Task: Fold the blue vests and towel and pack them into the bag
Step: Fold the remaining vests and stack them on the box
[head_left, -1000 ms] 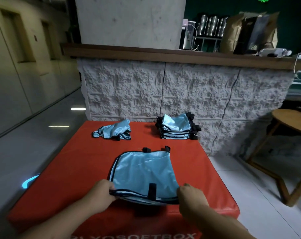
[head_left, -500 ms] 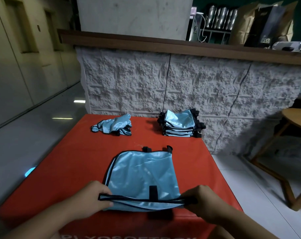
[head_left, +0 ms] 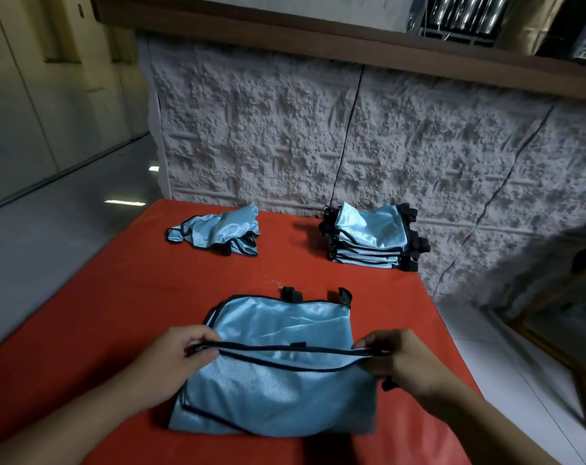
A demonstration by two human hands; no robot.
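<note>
A light-blue vest [head_left: 278, 387] with black trim lies on the red padded table [head_left: 117, 313] in front of me. My left hand [head_left: 181, 357] pinches the left end of its raised black-trimmed hem, and my right hand [head_left: 399, 360] pinches the right end. The hem is lifted and stretched between them above the rest of the fabric. A neat stack of folded blue vests [head_left: 372, 239] stands at the far right of the table. A crumpled blue vest [head_left: 218, 229] lies at the far left. No bag for packing is identifiable on the table.
A rough white stone counter wall [head_left: 285, 135] rises right behind the table, with a wooden ledge [head_left: 352, 45] on top. A wooden round table's legs [head_left: 553, 330] stand on the tiled floor to the right. Brown paper bags [head_left: 533, 25] sit on the ledge.
Both hands have raised the vest's near hem and carried it away from me, over the fabric. The head camera has tilted down and closer to the table.
</note>
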